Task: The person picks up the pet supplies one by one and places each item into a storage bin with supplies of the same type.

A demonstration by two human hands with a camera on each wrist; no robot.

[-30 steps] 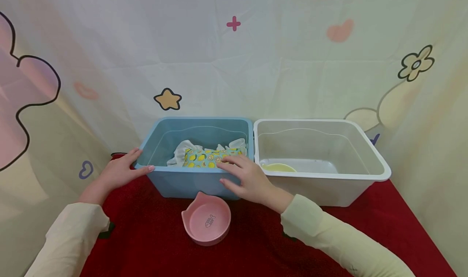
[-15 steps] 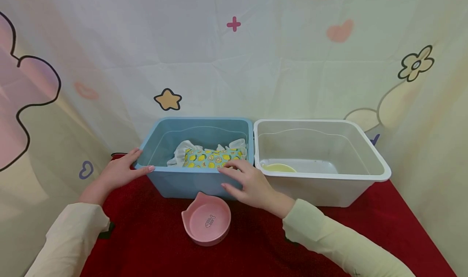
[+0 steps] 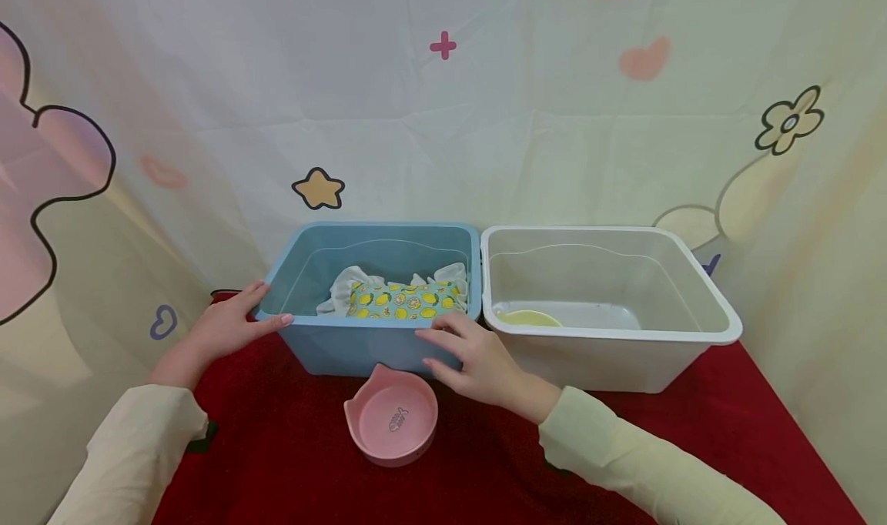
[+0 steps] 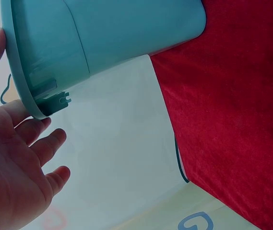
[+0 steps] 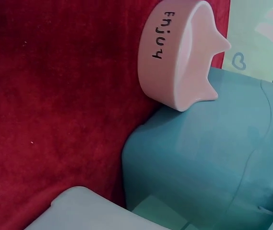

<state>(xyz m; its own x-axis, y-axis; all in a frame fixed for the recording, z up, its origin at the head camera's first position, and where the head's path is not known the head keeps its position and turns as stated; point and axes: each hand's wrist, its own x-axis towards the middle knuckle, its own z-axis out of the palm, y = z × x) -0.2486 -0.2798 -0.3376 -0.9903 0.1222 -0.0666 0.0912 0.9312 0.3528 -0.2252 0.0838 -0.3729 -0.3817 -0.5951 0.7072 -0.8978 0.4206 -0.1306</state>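
Note:
My left hand (image 3: pixel 225 322) rests on the front left corner of a blue plastic bin (image 3: pixel 360 349), thumb along the front rim. In the left wrist view, the left hand's (image 4: pixel 16 158) fingers spread loosely around the bin's rim (image 4: pixel 16 62). My right hand (image 3: pixel 485 362) lies by the front rim near the right corner, fingers loosely bent, holding nothing visible. Inside the bin is a lemon-print cloth item (image 3: pixel 398 300) with white ruffles. A pink cat-eared bowl (image 3: pixel 391 417) stands in front of the bin; its side reads "Enjoy" in the right wrist view.
To the right of the blue bin stands a white bin (image 3: pixel 610 279), side by side with it. A yellow round thing (image 3: pixel 530 319) shows partly inside the white bin. Red cloth (image 3: pixel 277 456) covers the table, and a patterned curtain (image 3: pixel 388 125) hangs behind.
My right hand has drifted slightly right and down, away from the lemon-print item. The left hand, bins and bowl have not moved.

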